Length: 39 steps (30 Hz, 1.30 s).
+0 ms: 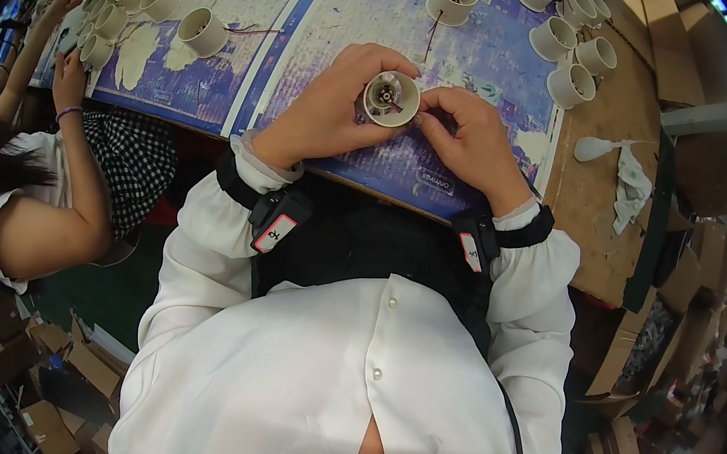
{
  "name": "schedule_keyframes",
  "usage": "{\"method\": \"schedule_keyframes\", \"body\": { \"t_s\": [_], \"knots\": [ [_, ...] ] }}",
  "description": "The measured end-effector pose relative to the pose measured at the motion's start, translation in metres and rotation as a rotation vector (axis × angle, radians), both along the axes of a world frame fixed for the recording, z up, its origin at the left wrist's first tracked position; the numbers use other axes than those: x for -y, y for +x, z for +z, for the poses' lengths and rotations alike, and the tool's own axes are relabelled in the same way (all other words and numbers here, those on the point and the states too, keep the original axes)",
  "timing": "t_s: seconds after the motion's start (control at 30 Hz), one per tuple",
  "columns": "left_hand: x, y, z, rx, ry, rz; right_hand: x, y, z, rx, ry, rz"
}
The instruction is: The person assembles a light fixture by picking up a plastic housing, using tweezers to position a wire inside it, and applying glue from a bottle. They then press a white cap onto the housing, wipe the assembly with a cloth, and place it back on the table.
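The setting was a workshop: clustered, near-identical pale cups [204,33], some trailing thin wires [433,36], stood on a worktop [597,247] partly laid with scuffed blue sheets [494,52]; a co-worker [68,191] sat at the left, and open cardboard boxes [48,431] crowded the surroundings on both sides.

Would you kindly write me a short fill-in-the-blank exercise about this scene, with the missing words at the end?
1. The left hand holds the cup-shaped housing, while the other hand, the person's ____, has its fingertips near the housing's rim.
2. The straps around the person's wrists are coloured ____.
3. The co-worker's checked garment is patterned in black and ____.

Missing words: right; black; white.
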<state>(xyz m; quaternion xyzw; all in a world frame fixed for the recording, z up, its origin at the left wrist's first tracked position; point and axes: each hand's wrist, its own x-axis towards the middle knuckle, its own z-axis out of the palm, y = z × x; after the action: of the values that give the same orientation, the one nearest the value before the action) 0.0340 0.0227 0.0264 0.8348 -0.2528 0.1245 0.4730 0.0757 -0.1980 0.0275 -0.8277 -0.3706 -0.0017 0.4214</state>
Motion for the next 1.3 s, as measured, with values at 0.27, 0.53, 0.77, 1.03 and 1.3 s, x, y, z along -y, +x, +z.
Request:
{"method": "schedule_keyframes", "body": {
  "t_s": [0.27,0.53,0.77,1.03,1.3],
  "knots": [
    [-0.003,0.003,0.003,-0.027,-0.007,-0.067,-0.002,0.003,-0.005,0.011,0.025,0.009],
    [-0.004,0.003,0.002,-0.175,-0.125,-0.049,-0.005,-0.004,0.004,0.284,0.005,-0.028],
    [-0.001,0.001,0.0,-0.352,-0.371,-0.08,-0.012,-0.01,0.009,0.676,-0.066,-0.066],
    [0.002,-0.001,0.0,-0.345,-0.496,-0.096,-0.008,-0.008,0.009,0.408,-0.057,-0.007],
    [-0.004,0.003,0.005,-0.104,-0.201,-0.025,-0.004,-0.009,-0.001,-0.098,0.14,-0.014]
  ]
}}
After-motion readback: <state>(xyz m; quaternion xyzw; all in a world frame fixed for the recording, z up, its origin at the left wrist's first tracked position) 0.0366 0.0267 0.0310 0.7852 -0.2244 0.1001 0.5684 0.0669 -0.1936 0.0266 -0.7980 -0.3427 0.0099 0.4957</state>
